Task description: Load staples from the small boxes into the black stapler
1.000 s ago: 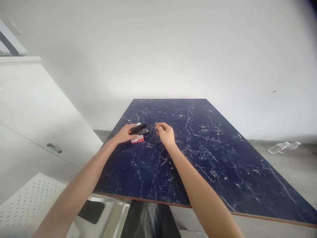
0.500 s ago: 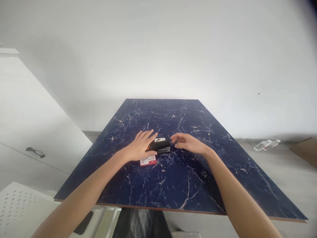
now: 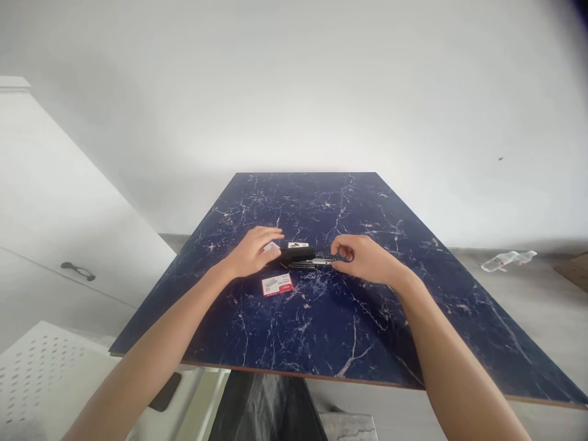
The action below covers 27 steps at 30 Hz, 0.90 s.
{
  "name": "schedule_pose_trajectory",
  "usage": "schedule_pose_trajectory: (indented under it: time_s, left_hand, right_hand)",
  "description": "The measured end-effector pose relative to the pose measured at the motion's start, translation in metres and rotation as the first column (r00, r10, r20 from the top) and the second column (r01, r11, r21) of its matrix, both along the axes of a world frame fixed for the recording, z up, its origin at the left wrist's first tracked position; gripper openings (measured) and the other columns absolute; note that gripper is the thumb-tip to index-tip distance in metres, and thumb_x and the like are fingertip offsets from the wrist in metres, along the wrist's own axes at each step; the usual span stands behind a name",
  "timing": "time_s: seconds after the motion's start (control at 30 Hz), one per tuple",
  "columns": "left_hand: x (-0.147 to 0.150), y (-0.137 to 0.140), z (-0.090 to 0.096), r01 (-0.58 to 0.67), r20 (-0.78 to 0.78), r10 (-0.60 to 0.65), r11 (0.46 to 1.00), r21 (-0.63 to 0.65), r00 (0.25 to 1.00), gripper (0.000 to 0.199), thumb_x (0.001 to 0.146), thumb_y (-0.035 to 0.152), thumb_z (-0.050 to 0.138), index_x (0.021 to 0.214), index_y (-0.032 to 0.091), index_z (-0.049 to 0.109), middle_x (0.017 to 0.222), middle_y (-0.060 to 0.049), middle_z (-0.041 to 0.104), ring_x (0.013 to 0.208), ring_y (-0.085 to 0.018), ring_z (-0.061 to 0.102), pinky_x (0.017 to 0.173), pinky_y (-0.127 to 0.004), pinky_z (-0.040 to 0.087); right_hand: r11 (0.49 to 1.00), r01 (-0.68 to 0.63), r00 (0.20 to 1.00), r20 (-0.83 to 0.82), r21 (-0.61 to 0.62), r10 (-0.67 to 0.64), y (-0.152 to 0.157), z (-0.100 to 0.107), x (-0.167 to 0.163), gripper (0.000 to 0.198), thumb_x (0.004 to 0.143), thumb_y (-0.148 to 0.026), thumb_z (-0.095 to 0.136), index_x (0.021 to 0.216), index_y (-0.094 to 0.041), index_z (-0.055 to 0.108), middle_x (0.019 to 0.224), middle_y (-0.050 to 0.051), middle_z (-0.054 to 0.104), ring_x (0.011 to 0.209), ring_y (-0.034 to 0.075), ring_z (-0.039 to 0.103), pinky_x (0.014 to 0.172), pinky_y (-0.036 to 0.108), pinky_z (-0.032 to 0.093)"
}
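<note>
A black stapler (image 3: 298, 253) lies sideways on the dark blue table, with its silver staple tray (image 3: 323, 261) sticking out to the right. My left hand (image 3: 252, 251) is at the stapler's left end, thumb against it and fingers stretched out and apart. The curled fingers and thumb of my right hand (image 3: 361, 257) meet the tip of the tray. Just in front of the stapler lies a small red and white box (image 3: 277, 284). Behind it is a white card (image 3: 298, 244). Another red and white piece (image 3: 269, 247) shows between my left thumb and fingers, partly hidden.
The marble-patterned table (image 3: 303, 331) narrows toward a white wall. A white cabinet (image 3: 68, 202) with a dark handle stands on the left, above a perforated white surface (image 3: 41, 367). A clear plastic item (image 3: 508, 261) lies beyond the table's right edge.
My left hand has drawn back left off the stapler, uncovering the red and white box. The silver tray now protrudes from the stapler's right end, and my right hand has shifted right to its tip.
</note>
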<state>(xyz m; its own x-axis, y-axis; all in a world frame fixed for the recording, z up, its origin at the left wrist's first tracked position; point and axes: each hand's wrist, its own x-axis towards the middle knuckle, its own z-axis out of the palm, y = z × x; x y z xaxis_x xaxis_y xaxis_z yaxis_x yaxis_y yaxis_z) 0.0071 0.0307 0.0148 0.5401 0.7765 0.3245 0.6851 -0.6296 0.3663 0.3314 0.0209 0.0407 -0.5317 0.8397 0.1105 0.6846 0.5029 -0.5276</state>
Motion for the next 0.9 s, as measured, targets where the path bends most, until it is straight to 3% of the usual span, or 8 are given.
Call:
schedule_pose_trajectory:
  time_s: [0.1, 0.17, 0.27, 0.4, 0.5, 0.6, 0.77, 0.9]
  left_hand:
    - [-0.010, 0.005, 0.005, -0.151, 0.170, 0.139, 0.987, 0.057, 0.976, 0.039, 0.105, 0.044, 0.040, 0.125, 0.023, 0.066, 0.130, -0.008, 0.068, 0.123, -0.025, 0.060, 0.107, -0.045, 0.045]
    - [-0.014, 0.007, 0.005, -0.212, 0.218, 0.190, 0.973, 0.087, 0.957, 0.035, 0.103, 0.042, 0.044, 0.114, 0.022, 0.070, 0.117, -0.007, 0.073, 0.112, -0.024, 0.065, 0.101, -0.042, 0.048]
    - [-0.016, 0.007, 0.003, -0.207, 0.253, 0.177, 0.973, 0.099, 0.951, 0.031, 0.100, 0.041, 0.050, 0.100, 0.021, 0.074, 0.106, -0.006, 0.075, 0.103, -0.023, 0.067, 0.096, -0.040, 0.051]
    - [-0.007, -0.004, 0.000, -0.020, 0.456, 0.121, 0.976, -0.219, 0.882, 0.033, 0.098, 0.045, 0.054, 0.108, 0.021, 0.074, 0.102, -0.008, 0.076, 0.080, -0.019, 0.071, 0.072, -0.033, 0.057]
    - [0.007, -0.015, -0.002, 0.353, 0.611, 0.081, 0.753, -0.555, 0.787, 0.049, 0.098, 0.050, 0.051, 0.136, 0.020, 0.062, 0.104, -0.013, 0.076, 0.063, -0.018, 0.071, 0.053, -0.028, 0.055]
    - [0.019, -0.023, -0.004, 0.497, 0.693, 0.130, 0.606, -0.621, 0.709, 0.068, 0.097, 0.052, 0.055, 0.156, 0.025, 0.038, 0.106, -0.015, 0.075, 0.069, -0.021, 0.074, 0.055, -0.028, 0.058]
    - [0.020, -0.024, 0.000, 0.517, 0.700, 0.125, 0.587, -0.623, 0.703, 0.057, 0.098, 0.051, 0.057, 0.147, 0.024, 0.051, 0.102, -0.014, 0.075, 0.076, -0.021, 0.075, 0.060, -0.030, 0.062]
    - [0.016, -0.020, -0.003, 0.418, 0.631, 0.083, 0.682, -0.601, 0.771, 0.040, 0.094, 0.043, 0.064, 0.127, 0.020, 0.067, 0.098, -0.012, 0.075, 0.074, -0.020, 0.074, 0.059, -0.030, 0.063]
  right_hand:
    - [0.994, -0.106, 0.991, -0.081, 0.034, 0.108, -0.021, -0.001, -0.037, 0.018, 0.094, -0.035, 0.058, 0.103, -0.023, 0.069, 0.071, -0.001, 0.065, 0.061, 0.014, 0.056, 0.064, 0.027, 0.040]
    - [0.989, -0.133, 0.991, 0.000, 0.069, 0.133, -0.033, -0.010, -0.065, 0.035, 0.086, -0.038, 0.071, 0.117, -0.023, 0.068, 0.076, 0.001, 0.068, 0.065, 0.015, 0.058, 0.063, 0.028, 0.038]
    - [0.982, -0.188, 0.978, 0.095, 0.026, 0.185, -0.038, -0.022, -0.085, 0.026, 0.083, -0.041, 0.075, 0.099, -0.021, 0.071, 0.078, 0.003, 0.070, 0.066, 0.017, 0.060, 0.058, 0.028, 0.034]
    - [0.999, -0.048, 0.991, -0.122, -0.013, 0.046, -0.027, -0.021, -0.066, 0.034, 0.085, -0.048, 0.074, 0.109, -0.025, 0.070, 0.070, 0.000, 0.070, 0.060, 0.017, 0.063, 0.058, 0.028, 0.041]
    - [0.996, 0.085, 0.948, -0.308, -0.012, -0.085, -0.020, -0.017, -0.051, 0.042, 0.085, -0.048, 0.073, 0.121, -0.027, 0.066, 0.081, 0.002, 0.075, 0.067, 0.020, 0.069, 0.064, 0.032, 0.052]
    - [0.996, 0.093, 0.924, -0.374, 0.005, -0.084, -0.021, -0.015, -0.051, 0.039, 0.083, -0.046, 0.074, 0.117, -0.027, 0.069, 0.085, 0.003, 0.076, 0.073, 0.023, 0.072, 0.070, 0.035, 0.057]
    - [0.996, 0.041, 0.939, -0.344, 0.073, -0.013, -0.027, -0.014, -0.056, 0.037, 0.083, -0.047, 0.074, 0.114, -0.026, 0.071, 0.089, 0.005, 0.075, 0.070, 0.020, 0.068, 0.067, 0.033, 0.055]
    - [0.990, 0.010, 0.962, -0.272, 0.137, 0.028, -0.025, -0.017, -0.053, 0.034, 0.081, -0.045, 0.076, 0.107, -0.024, 0.071, 0.082, 0.004, 0.071, 0.064, 0.017, 0.061, 0.062, 0.031, 0.048]
